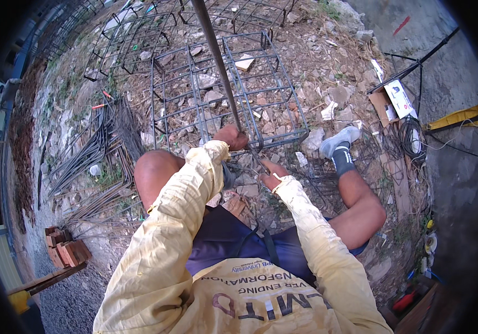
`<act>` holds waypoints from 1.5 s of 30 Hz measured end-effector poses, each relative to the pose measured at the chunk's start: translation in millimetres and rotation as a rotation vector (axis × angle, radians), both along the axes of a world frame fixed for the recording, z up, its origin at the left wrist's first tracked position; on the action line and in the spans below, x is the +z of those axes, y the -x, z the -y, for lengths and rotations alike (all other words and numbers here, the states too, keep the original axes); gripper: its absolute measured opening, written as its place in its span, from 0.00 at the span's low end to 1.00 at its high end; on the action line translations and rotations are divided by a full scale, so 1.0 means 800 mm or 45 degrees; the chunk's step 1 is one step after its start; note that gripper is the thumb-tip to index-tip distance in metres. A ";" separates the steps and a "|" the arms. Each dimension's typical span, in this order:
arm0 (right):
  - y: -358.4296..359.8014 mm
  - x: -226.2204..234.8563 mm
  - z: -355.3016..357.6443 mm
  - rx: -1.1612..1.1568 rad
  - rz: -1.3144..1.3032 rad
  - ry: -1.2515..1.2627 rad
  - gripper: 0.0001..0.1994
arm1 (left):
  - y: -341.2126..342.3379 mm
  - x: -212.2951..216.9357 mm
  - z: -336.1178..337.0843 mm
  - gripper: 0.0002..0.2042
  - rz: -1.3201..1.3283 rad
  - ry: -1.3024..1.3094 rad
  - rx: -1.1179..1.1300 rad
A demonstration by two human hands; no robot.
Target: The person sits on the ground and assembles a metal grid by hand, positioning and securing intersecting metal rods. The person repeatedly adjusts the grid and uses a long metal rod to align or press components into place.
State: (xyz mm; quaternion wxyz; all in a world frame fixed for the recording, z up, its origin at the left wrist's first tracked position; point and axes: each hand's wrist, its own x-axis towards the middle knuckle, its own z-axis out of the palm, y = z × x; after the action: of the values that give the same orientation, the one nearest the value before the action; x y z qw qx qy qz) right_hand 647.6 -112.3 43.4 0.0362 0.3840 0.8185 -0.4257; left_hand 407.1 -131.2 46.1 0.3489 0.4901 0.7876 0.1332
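My left hand [231,137] is closed around the lower part of a long metal bar [216,55], which slants up and away past the top of the view. Just below and to the right, my right hand [274,174] has its fingers bent around a thin dark piece that runs between my two hands. I cannot make out what that piece is. Both hands are at the near edge of a rebar cage [304,134] of crossed steel bars, which lies on the rubble in front of me.
More rebar cages [133,42] lie farther back. Bundled bent steel rods [91,145] spread to the left, with red bricks [67,253] nearer. At right are a cardboard box [397,100], coiled black wire [411,139] and a yellow strip [461,116]. My knees flank the work.
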 end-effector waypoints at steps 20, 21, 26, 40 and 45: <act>0.028 0.059 -0.003 0.272 0.554 -0.474 0.24 | 0.003 -0.025 0.000 0.14 -0.071 -0.146 -0.122; 0.026 0.059 -0.004 0.272 0.512 -0.465 0.24 | 0.003 -0.025 0.000 0.14 -0.102 -0.152 -0.176; 0.016 0.050 -0.013 0.225 0.386 -0.219 0.21 | 0.003 -0.021 0.002 0.14 -0.037 -0.167 -0.108; 0.009 -0.009 -0.024 -0.058 0.254 0.664 0.24 | -0.002 -0.012 -0.001 0.14 -0.038 -0.102 -0.060; 0.000 -0.007 -0.007 -0.288 -0.108 1.095 0.23 | -0.002 -0.009 -0.001 0.13 -0.026 -0.100 -0.078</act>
State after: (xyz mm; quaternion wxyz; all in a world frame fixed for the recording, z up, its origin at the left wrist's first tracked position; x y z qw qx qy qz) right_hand 647.3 -106.5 38.0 0.1120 0.4034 0.5206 -0.7441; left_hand 408.8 -130.7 38.6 0.3252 0.5286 0.7700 0.1481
